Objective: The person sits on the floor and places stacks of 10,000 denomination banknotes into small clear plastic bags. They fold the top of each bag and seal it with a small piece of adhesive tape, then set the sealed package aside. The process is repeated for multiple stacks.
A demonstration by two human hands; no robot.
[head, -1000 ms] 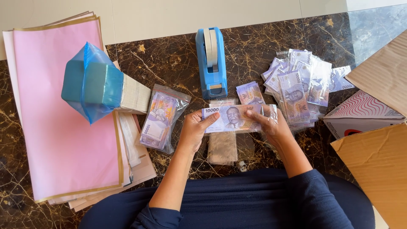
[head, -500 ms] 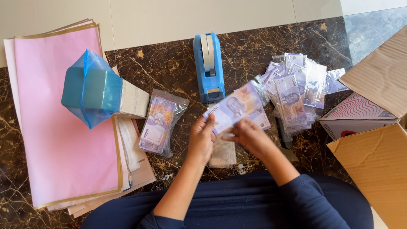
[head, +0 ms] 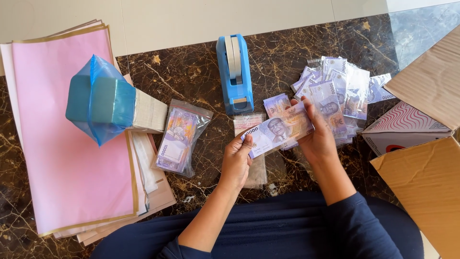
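1. Purple banknotes, a thin stack with a portrait on the pale top note, sit tilted between both hands above the dark marble table.
2. At its lower end the left hand pinches the stack; the right hand clasps the upper end.
3. Beneath lies a clear plastic sleeve.
4. Farther off stand a blue tape dispenser and a heap of bagged notes.
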